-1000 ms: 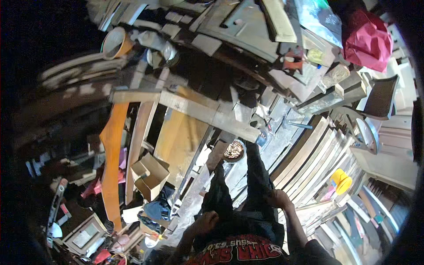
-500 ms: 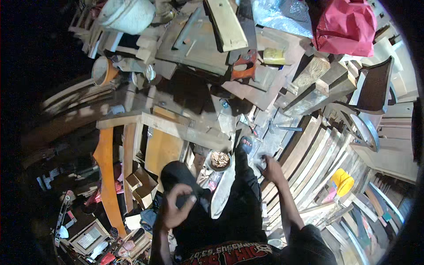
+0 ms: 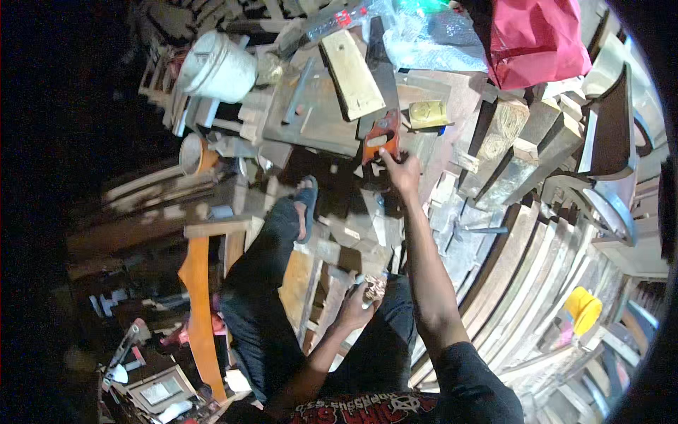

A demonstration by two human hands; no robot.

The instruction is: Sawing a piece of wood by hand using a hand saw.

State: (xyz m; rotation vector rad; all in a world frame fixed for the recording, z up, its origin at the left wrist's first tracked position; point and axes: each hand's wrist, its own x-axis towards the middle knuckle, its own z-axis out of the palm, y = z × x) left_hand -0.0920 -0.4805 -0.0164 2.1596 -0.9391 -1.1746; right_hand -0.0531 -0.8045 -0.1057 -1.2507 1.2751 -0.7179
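Observation:
My right arm stretches forward, and my right hand (image 3: pixel 402 171) is at the red-orange handle of a handsaw (image 3: pixel 382 136), thumb on its near edge and the other fingers partly hidden. The saw lies at the edge of a wooden board, beside a pale wood block (image 3: pixel 353 74) and a yellow can (image 3: pixel 428 114). Low in front of me, over my right thigh, my left hand (image 3: pixel 355 311) grips the side of a small bowl (image 3: pixel 374 288). Small brown pieces fill the bowl. My palm hides part of its rim.
My sandalled left foot (image 3: pixel 304 210) is among wood scraps. Stacked planks (image 3: pixel 505 283) and a hammer (image 3: pixel 480 230) are to the right. An orange-stained curved wood piece (image 3: pixel 203 318) stands at left. Farther off are a white bucket (image 3: pixel 217 67) and a red bag (image 3: pixel 538 42).
My left hand has taken hold of the bowl that was between my legs. My right hand has moved far forward onto the saw handle. My left leg has swung forward, and the view has shifted.

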